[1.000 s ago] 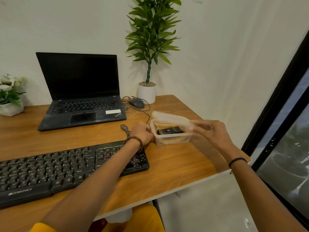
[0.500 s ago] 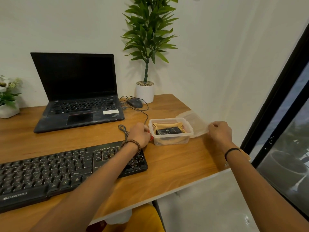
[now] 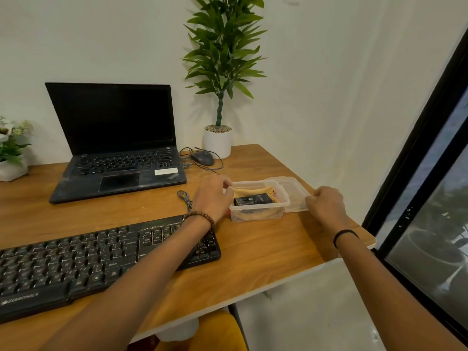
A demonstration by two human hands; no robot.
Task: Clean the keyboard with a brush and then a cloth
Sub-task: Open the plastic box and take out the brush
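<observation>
A black keyboard (image 3: 76,264) lies along the desk's front left. To its right stands an open clear plastic box (image 3: 258,214) holding a yellow cloth (image 3: 243,192) and a small black item (image 3: 253,199) on top. My left hand (image 3: 211,198) rests at the box's left wall, fingers curled over its rim near the cloth. The clear lid (image 3: 291,193) lies flat on the desk just right of the box. My right hand (image 3: 326,205) sits at the lid's right edge, fingers closed on that edge. No brush is plainly visible.
An open black laptop (image 3: 116,153) sits at the back, a wired mouse (image 3: 202,158) and a potted plant (image 3: 219,143) beside it. A small flower pot (image 3: 11,163) stands far left. The desk's right edge (image 3: 354,252) is near a dark window frame.
The lid came off the box in my right hand, swung right and now lies flat on the desk. My left hand shifted up from the box's side to its rim.
</observation>
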